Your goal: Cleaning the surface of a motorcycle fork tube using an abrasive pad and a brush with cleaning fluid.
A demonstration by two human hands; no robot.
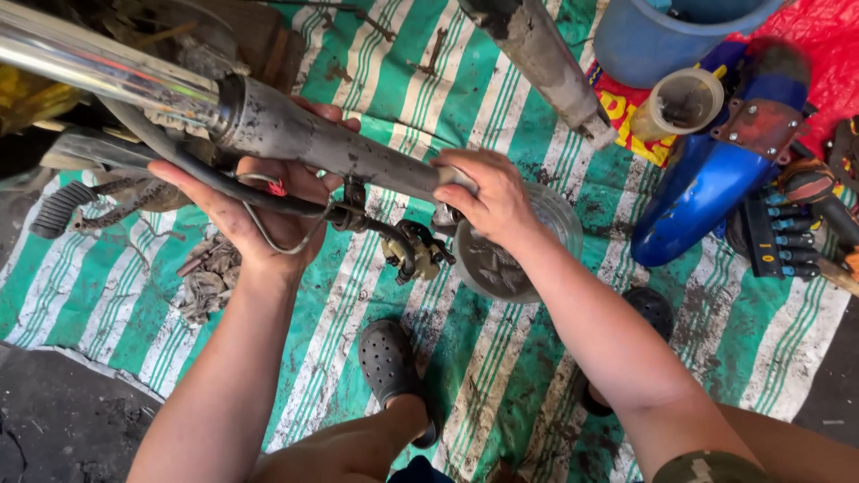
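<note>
Cradling grimy fork leg [331, 148] over striped mat [501, 358]: left hand [259, 210] open beneath, fingers apart; right hand [488, 197] fingers clamped on lower end, above glass bowl [559, 224]; judgement: keep tube level, grip firm; brake hose [268, 199] slack.

1. Left hand [268, 201]: palm up, fingers spread and cupped, forearm reaching up from lower left.
2. Right hand [488, 197]: palm down, fingers curled in a grip, forearm running in from lower right.
3. Both hands grimy.
</note>
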